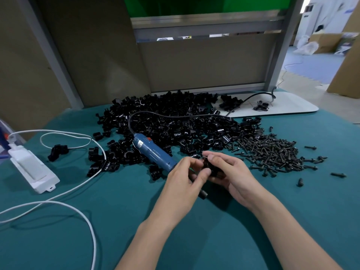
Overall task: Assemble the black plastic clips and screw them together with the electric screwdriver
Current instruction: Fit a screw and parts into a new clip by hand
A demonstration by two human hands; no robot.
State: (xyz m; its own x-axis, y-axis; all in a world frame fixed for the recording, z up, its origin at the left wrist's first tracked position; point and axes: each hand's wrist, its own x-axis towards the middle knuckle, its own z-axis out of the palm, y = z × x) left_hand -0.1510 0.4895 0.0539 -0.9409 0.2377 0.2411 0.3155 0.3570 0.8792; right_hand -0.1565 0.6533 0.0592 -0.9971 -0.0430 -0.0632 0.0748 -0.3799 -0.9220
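Note:
A black plastic clip (211, 168) sits between my two hands just above the green table cover. My left hand (187, 172) pinches its left side with thumb and fingers. My right hand (231, 172) cups and grips it from the right, thumb on top. A big heap of black clips (175, 123) lies behind my hands. A pile of black screws (272, 152) spreads at the right. The blue electric screwdriver (153, 152) lies on the table left of my hands, its tip hidden behind my left hand. Neither hand touches it.
A white power box (33, 168) with white cables (74, 191) lies at the left. The screwdriver's black cord (175, 114) runs over the heap to a white board (282, 104) at the back right. A partition wall closes the far edge. A few assembled clips (57, 152) lie at the left.

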